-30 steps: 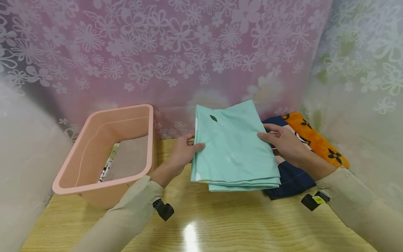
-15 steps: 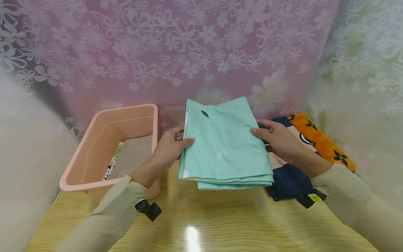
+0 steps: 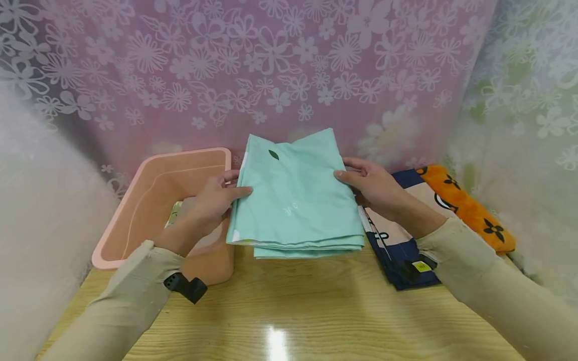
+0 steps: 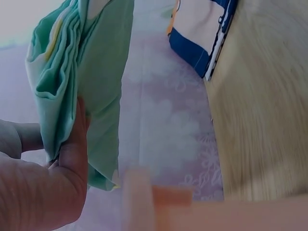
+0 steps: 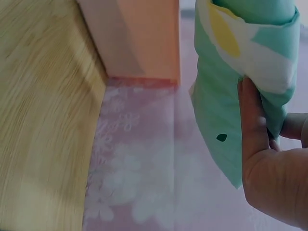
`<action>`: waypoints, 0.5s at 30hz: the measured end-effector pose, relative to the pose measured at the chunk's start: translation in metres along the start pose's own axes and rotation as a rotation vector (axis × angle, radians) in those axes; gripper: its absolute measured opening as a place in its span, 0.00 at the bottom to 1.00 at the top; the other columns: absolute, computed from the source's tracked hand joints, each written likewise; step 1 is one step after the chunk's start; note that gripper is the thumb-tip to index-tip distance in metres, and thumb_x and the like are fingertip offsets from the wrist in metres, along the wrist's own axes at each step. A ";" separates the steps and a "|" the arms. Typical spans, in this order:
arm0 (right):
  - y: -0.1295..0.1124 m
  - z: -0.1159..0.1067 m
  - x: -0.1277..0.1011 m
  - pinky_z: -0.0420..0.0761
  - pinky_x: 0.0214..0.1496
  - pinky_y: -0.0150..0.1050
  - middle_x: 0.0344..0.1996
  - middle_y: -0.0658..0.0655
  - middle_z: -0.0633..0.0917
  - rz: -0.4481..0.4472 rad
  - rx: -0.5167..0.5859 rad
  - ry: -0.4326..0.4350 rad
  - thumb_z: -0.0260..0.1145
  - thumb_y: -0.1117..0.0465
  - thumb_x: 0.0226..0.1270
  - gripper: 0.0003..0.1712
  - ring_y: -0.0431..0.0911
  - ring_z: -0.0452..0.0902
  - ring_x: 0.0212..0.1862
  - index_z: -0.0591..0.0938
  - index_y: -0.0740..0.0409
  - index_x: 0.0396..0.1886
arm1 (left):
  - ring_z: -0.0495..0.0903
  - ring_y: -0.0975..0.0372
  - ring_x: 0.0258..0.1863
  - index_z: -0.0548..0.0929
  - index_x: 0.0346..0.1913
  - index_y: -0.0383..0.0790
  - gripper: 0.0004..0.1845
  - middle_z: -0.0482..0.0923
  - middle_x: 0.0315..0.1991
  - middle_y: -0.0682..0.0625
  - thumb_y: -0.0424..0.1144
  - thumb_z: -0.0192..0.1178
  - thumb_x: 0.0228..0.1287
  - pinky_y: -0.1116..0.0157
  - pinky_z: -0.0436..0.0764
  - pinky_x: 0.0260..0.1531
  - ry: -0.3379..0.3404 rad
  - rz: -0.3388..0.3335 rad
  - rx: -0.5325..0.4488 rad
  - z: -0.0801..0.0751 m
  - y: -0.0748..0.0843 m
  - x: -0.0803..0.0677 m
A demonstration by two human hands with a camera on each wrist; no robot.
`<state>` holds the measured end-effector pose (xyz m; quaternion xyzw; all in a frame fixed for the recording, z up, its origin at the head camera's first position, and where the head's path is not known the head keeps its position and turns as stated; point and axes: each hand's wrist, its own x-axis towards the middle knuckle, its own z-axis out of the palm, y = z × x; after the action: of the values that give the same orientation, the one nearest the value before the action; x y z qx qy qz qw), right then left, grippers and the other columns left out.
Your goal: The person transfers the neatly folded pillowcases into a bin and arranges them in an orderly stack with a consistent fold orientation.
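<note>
A folded mint-green cloth point(image 3: 293, 195) with a dark leaf print hangs raised over the table between both hands. My left hand point(image 3: 205, 205) pinches its left edge, thumb on the front and fingers behind. On the opposite edge my right hand point(image 3: 377, 188) pinches the same way. The left wrist view shows several layers of the mint-green cloth point(image 4: 60, 91) between thumb and fingers. In the right wrist view, a white and yellow patch shows on the cloth point(image 5: 245, 43) above the gripping thumb. The left hand overlaps the right rim of a pink plastic tub point(image 3: 155, 158).
Inside the tub lie a grey-brown cloth point(image 3: 209, 238) and a green-white patterned piece point(image 3: 173, 213), partly hidden by the left hand. At right, a navy and beige folded cloth point(image 3: 402, 250) and an orange plush cloth point(image 3: 474, 208) lie on the wooden table point(image 3: 316, 311). Floral curtains point(image 3: 280, 65) hang behind.
Both hands have carried the mint-green cloth leftward and slightly up, toward the tub. More of the navy and beige cloth shows at right. The grip stays the same.
</note>
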<state>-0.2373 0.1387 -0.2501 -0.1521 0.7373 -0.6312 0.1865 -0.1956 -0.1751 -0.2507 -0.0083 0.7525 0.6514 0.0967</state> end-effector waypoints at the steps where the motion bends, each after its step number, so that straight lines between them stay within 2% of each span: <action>1: -0.001 0.003 0.003 0.82 0.45 0.43 0.62 0.62 0.71 -0.004 0.007 -0.001 0.56 0.52 0.74 0.37 0.47 0.79 0.48 0.52 0.53 0.76 | 0.82 0.57 0.43 0.62 0.69 0.36 0.27 0.73 0.59 0.40 0.34 0.55 0.70 0.62 0.82 0.40 -0.006 0.006 -0.008 -0.005 0.001 0.000; 6: -0.004 0.019 0.017 0.81 0.47 0.45 0.61 0.62 0.73 -0.036 0.053 -0.024 0.55 0.55 0.74 0.34 0.50 0.78 0.51 0.55 0.53 0.75 | 0.83 0.60 0.39 0.60 0.70 0.33 0.28 0.70 0.62 0.38 0.32 0.53 0.70 0.61 0.83 0.38 -0.030 0.022 -0.023 -0.027 0.004 -0.003; 12: -0.006 0.042 0.032 0.81 0.46 0.46 0.58 0.63 0.76 -0.078 0.134 -0.042 0.54 0.58 0.75 0.31 0.52 0.79 0.51 0.58 0.54 0.74 | 0.83 0.61 0.42 0.56 0.72 0.33 0.30 0.65 0.66 0.38 0.33 0.51 0.72 0.60 0.82 0.41 -0.048 0.014 -0.012 -0.054 0.003 -0.004; 15: -0.007 0.056 0.043 0.81 0.46 0.46 0.57 0.62 0.77 -0.085 0.166 -0.034 0.54 0.59 0.75 0.30 0.53 0.79 0.51 0.60 0.53 0.73 | 0.83 0.60 0.42 0.55 0.73 0.33 0.31 0.67 0.64 0.39 0.34 0.51 0.72 0.59 0.82 0.42 -0.051 0.021 0.010 -0.070 0.000 -0.006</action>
<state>-0.2492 0.0687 -0.2546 -0.1782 0.6722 -0.6947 0.1841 -0.1992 -0.2441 -0.2404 0.0170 0.7532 0.6485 0.1090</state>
